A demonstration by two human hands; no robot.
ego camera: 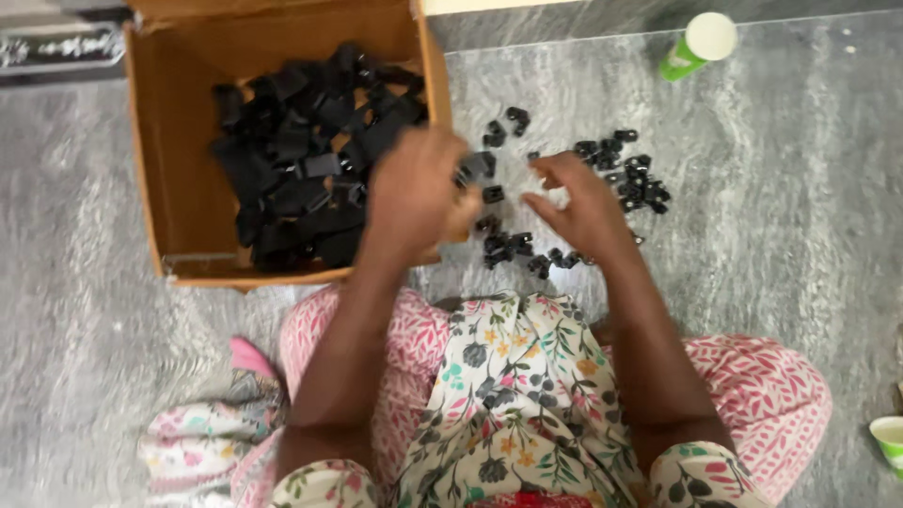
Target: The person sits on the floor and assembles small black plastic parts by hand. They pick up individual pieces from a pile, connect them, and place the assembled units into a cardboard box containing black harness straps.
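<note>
**Hands sorting small black clips on the floor**

Left hand [414, 193] is pinching a clip [476, 169] at frame centre, fingers together. Right hand [583, 202] is hovering, fingers apart, over the clips [625, 174]. They look light, stiff, best pinched by the sides. Box [150, 179] upper left.

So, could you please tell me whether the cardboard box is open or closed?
Open. The cardboard box has no lid over it, and the pile of black parts inside shows from above.

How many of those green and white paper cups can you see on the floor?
2. One paper cup lies tipped on its side at the top right of the grey floor; the other cup stands at the right edge, partly cut off. More may lie outside the view.
</note>
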